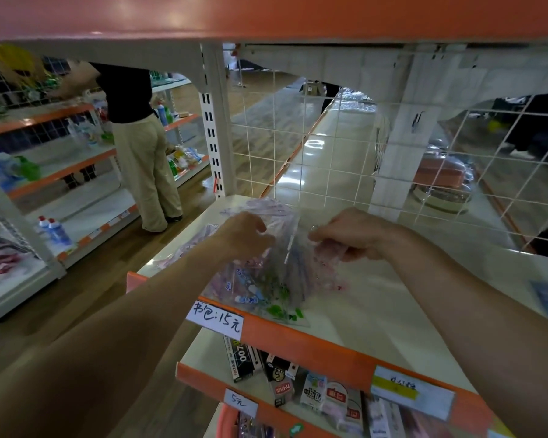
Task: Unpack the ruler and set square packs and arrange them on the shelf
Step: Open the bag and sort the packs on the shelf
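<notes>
1. Wrapping [285,248] of clear plastic stood bunched between both hands, just below the middle of the view, on the white shelf [377,311].
2. Inside the wrapping, the ruler and set square packs [260,289] lay fanned toward 6 o'clock. They were printed in blue, pink and green, and their lower ends reached the shelf's orange front edge [314,346].
3. The left hand [246,235], at 9 o'clock of the wrapping, had its fingers curled and pinched the plastic near its top.
4. The right hand [348,235], at 3 o'clock of the wrapping, gripped the other side with curled fingers. Motion blur hid which fingers met the plastic.
5. More pinkish packs [187,251] lay flat on the shelf at 9 o'clock of the left hand, partly hidden by the left forearm.
6. A handwritten price label [217,320] hung on the orange front edge at 7 o'clock of the ruler and set square packs.
7. A lower shelf [209,352], at 6 o'clock, held small boxes [244,358] lying at mixed angles.
8. A white wire grid [329,147] closed the back of the shelf at 12 o'clock.
9. At 10 o'clock of the view, another person [136,147] in a dark top and beige trousers stood facing a neighbouring rack [60,172] that carried bottles.
</notes>
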Tool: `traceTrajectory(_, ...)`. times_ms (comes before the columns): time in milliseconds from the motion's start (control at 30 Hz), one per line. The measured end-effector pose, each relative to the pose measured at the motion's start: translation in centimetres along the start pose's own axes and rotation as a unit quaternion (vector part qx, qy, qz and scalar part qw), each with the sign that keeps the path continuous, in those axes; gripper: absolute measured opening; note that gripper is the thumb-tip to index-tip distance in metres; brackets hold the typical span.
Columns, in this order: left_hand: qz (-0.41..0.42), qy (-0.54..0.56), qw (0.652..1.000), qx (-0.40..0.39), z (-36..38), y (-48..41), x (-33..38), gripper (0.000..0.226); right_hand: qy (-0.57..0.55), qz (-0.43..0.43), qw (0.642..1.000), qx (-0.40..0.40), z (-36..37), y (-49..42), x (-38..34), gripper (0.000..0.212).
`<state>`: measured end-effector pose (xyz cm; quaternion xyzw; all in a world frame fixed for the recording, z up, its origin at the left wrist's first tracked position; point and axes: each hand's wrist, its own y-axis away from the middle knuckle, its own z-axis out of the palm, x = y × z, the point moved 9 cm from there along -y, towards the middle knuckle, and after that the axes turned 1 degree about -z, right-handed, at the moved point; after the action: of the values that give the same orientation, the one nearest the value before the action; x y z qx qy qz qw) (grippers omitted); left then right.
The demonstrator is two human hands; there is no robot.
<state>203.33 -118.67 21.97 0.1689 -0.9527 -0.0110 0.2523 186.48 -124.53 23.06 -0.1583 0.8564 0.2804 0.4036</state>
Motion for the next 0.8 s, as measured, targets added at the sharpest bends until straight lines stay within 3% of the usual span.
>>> traceTrajectory(100, -0.030, 0.137, 0.988, 0.060, -1.8, 0.4, 1.1, 0.035, -0.037, -0.033, 0.999, 0.021, -0.7, 0.5, -1.7, 0.012)
traceTrajectory(200, -0.107, 0.334, 0.935, -0.048, 0.0, 1.2, 1.8, 0.037, -0.046, -0.074, 0.996, -0.011, 1.1, 1.1, -3.6, 0.021)
traceTrajectory(300, -0.138, 0.419, 0.892, -0.096, 1.3, 1.4, 1.4, 0.023, -0.026, -0.075, 0.993, -0.086, 3.9, 1.6, -3.8, 0.022)
traceTrajectory(367, -0.153, 0.439, 0.882, -0.073, 0.8, 1.6, 0.3, 0.013, 0.046, -0.052, 0.993, -0.092, 4.5, 1.5, -2.7, 0.022)
traceTrajectory(400, -0.159, 0.441, 0.881, -0.059, 0.4, 1.7, -0.3, 0.010, 0.134, -0.046, 0.986, -0.087, 4.8, 1.5, -2.1, 0.026)
traceTrajectory(467, -0.170, 0.448, 0.877, -0.047, -0.1, 2.1, -1.3, 0.010, 0.334, -0.045, 0.937, -0.095, 6.0, 1.9, -1.1, 0.033)
traceTrajectory(533, -0.180, 0.444, 0.876, -0.046, -0.1, 2.4, -1.7, 0.012, 0.436, -0.063, 0.891, -0.113, 7.7, 2.4, -1.1, 0.047)
traceTrajectory(600, -0.185, 0.431, 0.882, -0.043, -0.1, 2.6, -1.7, 0.013, 0.456, -0.067, 0.879, -0.122, 8.4, 2.7, -1.5, 0.067)
traceTrajectory(633, -0.186, 0.427, 0.884, -0.043, -0.1, 2.6, -1.7, 0.013, 0.458, -0.070, 0.877, -0.128, 8.5, 2.9, -1.8, 0.066)
traceTrajectory(800, -0.190, 0.425, 0.884, -0.042, -0.2, 3.0, -1.6, 0.015, 0.453, -0.075, 0.884, -0.084, 8.3, 1.6, -1.8, 0.026)
